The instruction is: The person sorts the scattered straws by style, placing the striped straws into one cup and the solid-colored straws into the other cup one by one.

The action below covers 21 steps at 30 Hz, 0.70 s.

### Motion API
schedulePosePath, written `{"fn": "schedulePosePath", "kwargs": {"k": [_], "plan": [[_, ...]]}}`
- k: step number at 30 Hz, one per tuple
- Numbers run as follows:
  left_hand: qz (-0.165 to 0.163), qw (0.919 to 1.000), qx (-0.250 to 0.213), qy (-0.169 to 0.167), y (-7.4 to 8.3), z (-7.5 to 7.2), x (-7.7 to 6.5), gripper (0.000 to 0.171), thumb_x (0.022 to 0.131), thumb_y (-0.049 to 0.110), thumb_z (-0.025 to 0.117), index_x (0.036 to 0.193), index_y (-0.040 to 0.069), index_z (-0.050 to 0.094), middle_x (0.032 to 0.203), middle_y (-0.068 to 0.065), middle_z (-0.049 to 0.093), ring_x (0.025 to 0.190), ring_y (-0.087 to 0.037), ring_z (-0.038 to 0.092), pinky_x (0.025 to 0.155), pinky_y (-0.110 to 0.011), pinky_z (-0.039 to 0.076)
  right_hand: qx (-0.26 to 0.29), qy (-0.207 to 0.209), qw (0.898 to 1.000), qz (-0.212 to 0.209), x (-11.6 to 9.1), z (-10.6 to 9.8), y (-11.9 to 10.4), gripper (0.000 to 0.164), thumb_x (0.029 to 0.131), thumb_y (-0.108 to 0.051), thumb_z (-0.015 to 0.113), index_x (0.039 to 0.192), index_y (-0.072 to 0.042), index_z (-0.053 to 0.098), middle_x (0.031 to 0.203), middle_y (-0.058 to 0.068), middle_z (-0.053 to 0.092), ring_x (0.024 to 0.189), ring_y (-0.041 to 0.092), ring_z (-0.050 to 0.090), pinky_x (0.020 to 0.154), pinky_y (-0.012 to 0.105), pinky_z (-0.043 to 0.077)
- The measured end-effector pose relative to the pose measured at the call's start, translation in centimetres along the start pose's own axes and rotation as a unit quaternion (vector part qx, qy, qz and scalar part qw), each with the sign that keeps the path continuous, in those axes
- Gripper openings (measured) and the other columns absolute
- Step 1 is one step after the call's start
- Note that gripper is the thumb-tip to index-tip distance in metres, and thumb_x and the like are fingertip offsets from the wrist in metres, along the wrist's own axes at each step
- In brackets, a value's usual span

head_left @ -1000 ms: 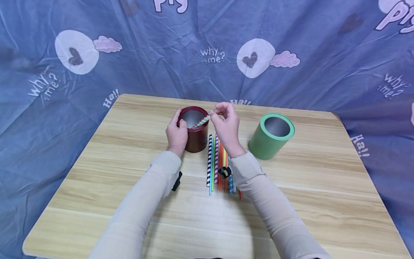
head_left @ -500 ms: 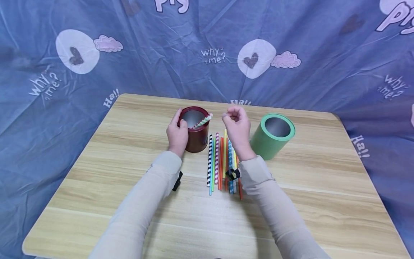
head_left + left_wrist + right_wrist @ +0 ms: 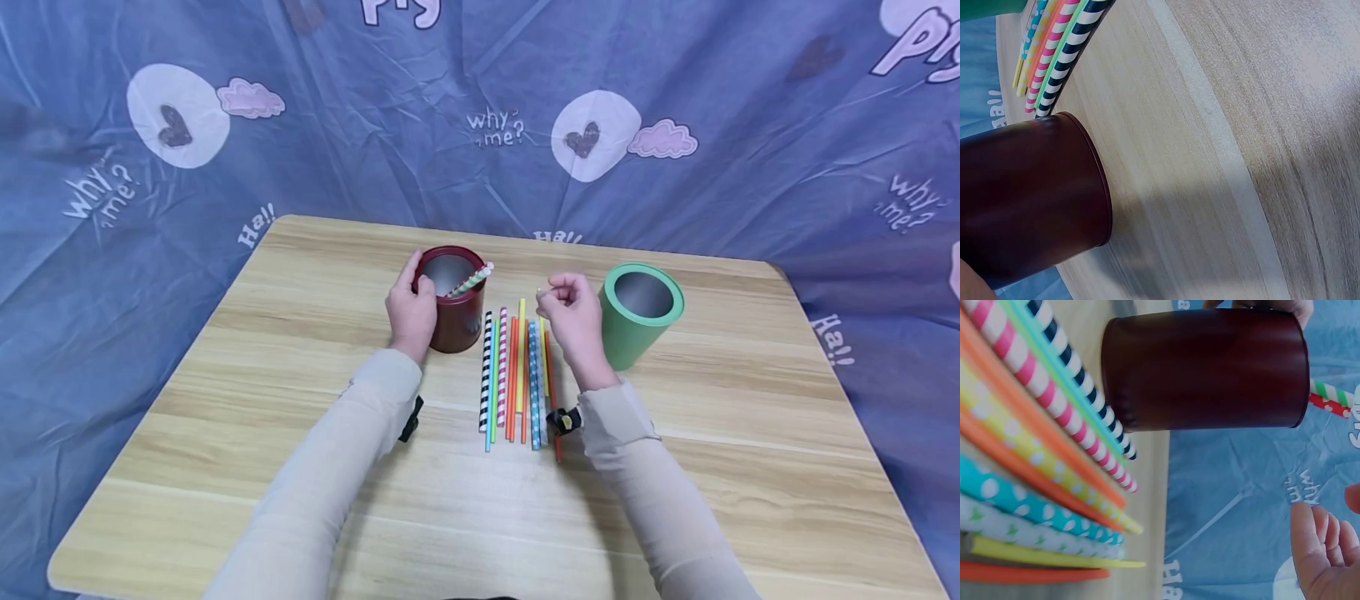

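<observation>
My left hand (image 3: 412, 315) grips the dark red can (image 3: 457, 327) at its left side and rim; the can stands upright. Two paper straws (image 3: 471, 282) lean out over its right rim, and in the right wrist view they show as green-striped and red with white spots. Above the right end of a row of straws hovers my right hand (image 3: 576, 323), fingers loosely bent. The right wrist view shows the thumb and fingers (image 3: 1313, 534) apart with nothing between them. Only a bit of the left hand (image 3: 972, 284) enters the left wrist view.
Several straws, striped, spotted and plain, lie side by side on the table, among them a black-striped straw (image 3: 486, 371) and a blue spotted straw (image 3: 534, 387). A green can (image 3: 626, 337) stands right of them, close to the right hand. A blue printed cloth (image 3: 420, 150) hangs behind.
My right hand has let go of the straw at the red can's rim and moved right and nearer over the row of straws. The left hand and can keep their place.
</observation>
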State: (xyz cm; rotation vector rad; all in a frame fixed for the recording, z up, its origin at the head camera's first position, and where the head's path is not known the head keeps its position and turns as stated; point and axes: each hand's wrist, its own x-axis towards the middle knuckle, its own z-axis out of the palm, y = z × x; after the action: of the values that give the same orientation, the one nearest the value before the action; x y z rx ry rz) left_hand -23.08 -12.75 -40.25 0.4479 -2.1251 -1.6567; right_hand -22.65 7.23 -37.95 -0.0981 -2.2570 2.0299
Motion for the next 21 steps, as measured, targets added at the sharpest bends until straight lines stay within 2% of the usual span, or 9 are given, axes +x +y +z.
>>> {"fn": "schedulePosePath", "kwargs": {"k": [5,9,14,21], "plan": [[-0.003,1.0,0.002,-0.001,0.0,0.0,0.0,0.043,0.092,0.01,0.044,0.134,0.017,0.052,0.136,-0.003,0.051,0.128,-0.016,0.043,0.106,-0.028,0.035,-0.038,-0.02,0.998,0.048,-0.3,-0.6,0.9,0.029,0.082,-0.001,0.054,0.11,0.003,0.048,0.085,0.005,0.049,0.073,0.012,0.051,0.072,0.027,0.056],[-0.001,1.0,-0.001,-0.003,0.1,0.0,0.0,0.043,0.092,0.009,0.044,0.134,0.016,0.051,0.136,-0.004,0.05,0.128,-0.017,0.043,0.106,-0.028,0.035,-0.071,-0.034,0.994,0.076,-0.6,-1.3,1.6,0.031,0.083,-0.006,0.055,0.113,0.001,0.048,0.087,0.005,0.05,0.076,0.019,0.053,0.074,0.034,0.055],[-0.003,1.0,-0.005,-0.002,0.1,0.0,-0.1,0.043,0.092,0.009,0.044,0.134,0.015,0.051,0.136,-0.005,0.05,0.128,-0.016,0.043,0.106,-0.027,0.035,-0.137,-0.058,0.984,0.097,-0.9,-2.3,3.0,0.036,0.083,-0.011,0.058,0.117,0.0,0.049,0.087,0.005,0.052,0.072,0.018,0.055,0.061,0.023,0.048],[0.0,1.0,0.002,-0.004,0.1,-0.1,0.0,0.043,0.092,0.009,0.044,0.134,0.017,0.051,0.136,-0.004,0.05,0.128,-0.016,0.043,0.106,-0.027,0.035,-0.158,-0.111,0.97,0.147,-1.5,-3.0,4.7,0.037,0.083,-0.008,0.06,0.117,0.001,0.05,0.086,0.006,0.053,0.065,0.015,0.054,0.061,0.028,0.051]]}}
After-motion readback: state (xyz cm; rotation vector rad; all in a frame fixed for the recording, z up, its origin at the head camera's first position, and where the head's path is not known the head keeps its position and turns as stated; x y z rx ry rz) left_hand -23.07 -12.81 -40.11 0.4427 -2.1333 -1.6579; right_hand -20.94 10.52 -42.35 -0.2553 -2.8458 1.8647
